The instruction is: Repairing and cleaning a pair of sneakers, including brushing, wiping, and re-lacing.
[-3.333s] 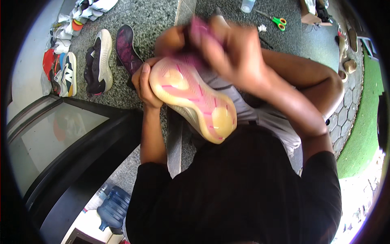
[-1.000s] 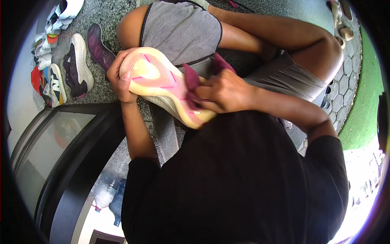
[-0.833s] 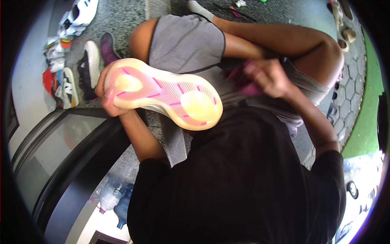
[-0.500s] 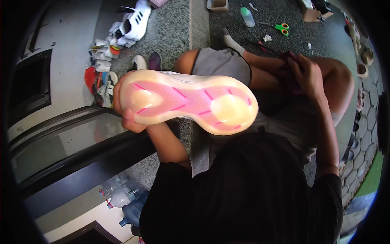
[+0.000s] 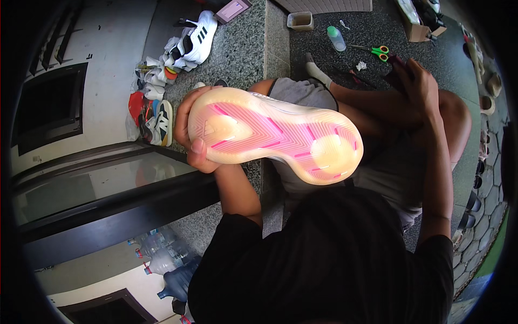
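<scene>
A shoe with a pink and cream sole is held up in front of me, its sole turned toward the view. My left hand is closed round one end of it, thumb on the sole's edge and fingers behind. Only a strip of the pale upper shows. Over by my bent leg, my right hand grips a dark maroon cloth, apart from the shoe. Part of the cloth is hidden behind the fingers.
Scissors with green and orange handles and a green-capped bottle lie on the dark floor, near a plastic tub. Several shoes line the left side. Large water bottles stand at lower left; a dark-framed glass panel is beside me.
The shoe and my left hand have shifted right in the picture. My right hand has risen slightly with the cloth. The whole view has also shifted a little.
</scene>
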A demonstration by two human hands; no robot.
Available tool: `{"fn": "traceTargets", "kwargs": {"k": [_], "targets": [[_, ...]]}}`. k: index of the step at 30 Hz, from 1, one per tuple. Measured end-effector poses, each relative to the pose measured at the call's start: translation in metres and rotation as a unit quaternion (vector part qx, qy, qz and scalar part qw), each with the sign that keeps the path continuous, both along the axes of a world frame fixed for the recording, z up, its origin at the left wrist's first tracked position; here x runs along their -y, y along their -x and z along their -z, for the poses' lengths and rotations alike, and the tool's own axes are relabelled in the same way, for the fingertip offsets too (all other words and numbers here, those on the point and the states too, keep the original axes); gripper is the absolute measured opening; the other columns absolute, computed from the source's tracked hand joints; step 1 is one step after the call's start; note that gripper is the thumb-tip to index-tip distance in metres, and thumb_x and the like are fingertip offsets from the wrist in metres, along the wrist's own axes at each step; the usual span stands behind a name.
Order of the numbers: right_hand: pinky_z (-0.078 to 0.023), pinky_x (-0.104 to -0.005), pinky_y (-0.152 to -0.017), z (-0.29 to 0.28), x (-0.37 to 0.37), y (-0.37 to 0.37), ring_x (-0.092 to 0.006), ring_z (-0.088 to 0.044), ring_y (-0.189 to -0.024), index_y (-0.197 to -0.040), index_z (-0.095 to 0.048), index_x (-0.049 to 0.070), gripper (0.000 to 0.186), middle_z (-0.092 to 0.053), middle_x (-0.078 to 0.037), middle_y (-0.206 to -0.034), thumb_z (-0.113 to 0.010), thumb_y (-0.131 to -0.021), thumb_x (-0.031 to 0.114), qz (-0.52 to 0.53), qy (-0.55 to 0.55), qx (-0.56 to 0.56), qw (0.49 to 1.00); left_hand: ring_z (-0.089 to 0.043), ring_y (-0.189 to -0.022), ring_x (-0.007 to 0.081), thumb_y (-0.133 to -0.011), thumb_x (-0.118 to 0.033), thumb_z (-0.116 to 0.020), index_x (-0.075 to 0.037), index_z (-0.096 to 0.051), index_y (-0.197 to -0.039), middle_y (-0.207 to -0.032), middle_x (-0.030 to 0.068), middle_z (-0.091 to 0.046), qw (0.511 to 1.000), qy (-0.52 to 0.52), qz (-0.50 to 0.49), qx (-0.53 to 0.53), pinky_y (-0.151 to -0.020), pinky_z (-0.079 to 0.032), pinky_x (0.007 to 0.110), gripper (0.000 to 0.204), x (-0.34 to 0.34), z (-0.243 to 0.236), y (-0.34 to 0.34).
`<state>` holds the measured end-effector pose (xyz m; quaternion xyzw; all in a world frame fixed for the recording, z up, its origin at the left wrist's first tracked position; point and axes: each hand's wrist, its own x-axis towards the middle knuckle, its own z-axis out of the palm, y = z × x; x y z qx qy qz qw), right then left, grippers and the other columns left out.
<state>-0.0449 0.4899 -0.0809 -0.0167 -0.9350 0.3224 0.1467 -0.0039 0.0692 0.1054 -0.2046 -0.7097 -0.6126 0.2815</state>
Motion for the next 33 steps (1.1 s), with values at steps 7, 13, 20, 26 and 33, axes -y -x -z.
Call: {"fn": "traceTargets", "kwargs": {"k": [7, 13, 20, 26, 33], "targets": [[-0.052, -0.0493, -0.071, 0.006, 0.007, 0.000, -0.0433, -0.067, -0.087, -0.093, -0.060, 0.004, 0.037, -0.069, -0.019, -0.092, -0.063, -0.101, 0.040, -0.018, -0.013, 0.009, 1.000, -0.069, -0.098, 0.0407, -0.077, -0.049, -0.049, 0.022, -0.058, -0.117, -0.110, 0.0358, -0.066, 1.000, -0.008, 0.008, -0.014, -0.089, -0.056, 0.045, 0.082, 0.006, 0.002, -0.005], [-0.052, -0.0496, -0.072, 0.005, 0.011, -0.001, -0.0427, -0.068, -0.088, -0.094, -0.061, 0.005, 0.036, -0.069, -0.019, -0.094, -0.063, -0.100, 0.041, -0.018, -0.025, 0.010, 0.999, -0.067, -0.095, 0.0394, -0.076, -0.052, -0.040, 0.017, -0.060, -0.113, -0.102, 0.0320, -0.068, 0.999, 0.017, -0.033, -0.029, -0.084, -0.057, 0.045, 0.080, 0.007, 0.000, -0.008], [-0.053, -0.0485, -0.075, 0.016, 0.007, 0.009, -0.0405, -0.068, -0.093, -0.094, -0.063, 0.005, 0.036, -0.071, -0.016, -0.096, -0.064, -0.099, 0.041, -0.019, -0.047, 0.034, 0.998, -0.068, -0.095, 0.0399, -0.075, -0.051, -0.045, 0.021, -0.060, -0.114, -0.105, 0.0349, -0.067, 1.000, -0.013, 0.007, -0.011, -0.087, -0.057, 0.045, 0.083, 0.017, 0.003, -0.013], [-0.051, -0.0423, -0.090, -0.021, 0.053, -0.016, -0.0344, -0.065, -0.107, -0.099, -0.071, 0.002, 0.030, -0.070, -0.015, -0.110, -0.076, -0.091, 0.031, -0.131, 0.031, -0.088, 0.987, -0.068, -0.091, 0.0402, -0.076, -0.056, -0.037, 0.015, -0.063, -0.109, -0.098, 0.0303, -0.069, 1.000, -0.014, -0.009, -0.010, -0.083, -0.057, 0.046, 0.083, 0.028, 0.023, -0.011], [-0.053, -0.0453, -0.098, -0.003, 0.083, -0.043, -0.0380, -0.064, -0.114, -0.104, -0.071, 0.002, 0.035, -0.068, -0.023, -0.114, -0.073, -0.092, 0.035, -0.259, 0.009, 0.159, 0.953, -0.069, -0.099, 0.0395, -0.078, -0.045, -0.043, 0.019, -0.059, -0.119, -0.107, 0.0298, -0.069, 0.984, 0.020, -0.096, 0.151, -0.089, -0.057, 0.045, 0.078, 0.060, 0.038, -0.037]]}}
